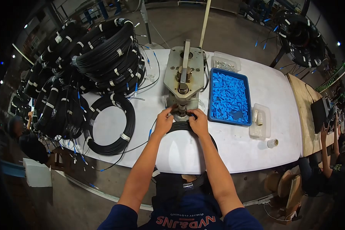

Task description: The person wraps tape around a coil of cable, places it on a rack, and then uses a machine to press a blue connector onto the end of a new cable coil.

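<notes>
A grey metal bench press [184, 73] stands at the middle of the white table. Under its ram lies part of a black cable coil [180, 126], which curves back toward my body. My left hand [165, 121] is closed on the coil at the left of the press foot. On the other side, my right hand [198, 122] grips the same coil with bent fingers. Both hands are close to the ram, and their fingertips are partly hidden. A thin cable with a blue connector [150, 134] trails off to the left of my left hand.
Large stacks of black cable coils [103, 57] fill the left, with one coil [131, 122] lying flat. Right of the press are a blue tray [250, 115] of small blue parts, clear plastic boxes [265, 130] and a white spool [272, 143]. Other people work at both sides.
</notes>
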Available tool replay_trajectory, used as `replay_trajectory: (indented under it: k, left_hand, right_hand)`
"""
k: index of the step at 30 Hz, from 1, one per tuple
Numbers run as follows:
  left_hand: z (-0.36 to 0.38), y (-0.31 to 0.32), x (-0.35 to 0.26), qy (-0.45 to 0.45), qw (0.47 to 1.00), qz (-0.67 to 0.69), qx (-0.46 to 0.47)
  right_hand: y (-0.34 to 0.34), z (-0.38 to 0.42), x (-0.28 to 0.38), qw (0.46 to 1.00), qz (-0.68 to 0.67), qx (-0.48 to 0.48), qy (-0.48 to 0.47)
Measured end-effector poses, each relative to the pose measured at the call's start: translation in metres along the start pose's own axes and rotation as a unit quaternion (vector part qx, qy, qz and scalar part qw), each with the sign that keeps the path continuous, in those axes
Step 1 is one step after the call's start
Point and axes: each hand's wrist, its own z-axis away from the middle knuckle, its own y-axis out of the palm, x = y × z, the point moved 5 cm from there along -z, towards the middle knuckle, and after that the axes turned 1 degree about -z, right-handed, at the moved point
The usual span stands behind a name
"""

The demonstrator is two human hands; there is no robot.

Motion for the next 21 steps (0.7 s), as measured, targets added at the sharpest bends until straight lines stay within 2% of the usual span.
replay_trajectory:
  k: [2,4,8,10,14,16,21]
  left_hand:
    - [-0.001,0.002,0.003,-0.025,0.998,0.047,0.021]
    - [-0.005,0.004,0.003,0.066,0.993,0.103,-0.002]
    - [-0.004,0.005,0.008,0.058,0.990,0.130,-0.015]
    - [-0.001,0.004,0.012,-0.024,0.998,0.055,0.000]
    - [0.001,0.002,0.000,-0.023,1.000,-0.003,0.006]
    - [0.001,0.002,-0.009,0.031,0.999,-0.042,-0.013]
    - [-0.004,0.003,0.000,0.068,0.992,-0.101,-0.025]
  right_hand:
    - [0.000,0.000,0.000,1.000,0.008,0.006,-0.004]
    - [0.000,0.000,-0.001,1.000,0.013,0.004,-0.004]
    - [0.001,0.000,-0.002,1.000,0.001,-0.010,-0.028]
    - [0.001,0.000,-0.002,1.000,0.009,-0.005,-0.024]
    - [0.003,0.000,-0.005,1.000,0.014,-0.004,-0.018]
    - [0.002,0.000,-0.003,1.000,0.018,-0.003,-0.016]
    - [0.001,0.000,0.004,1.000,0.006,-0.013,-0.021]
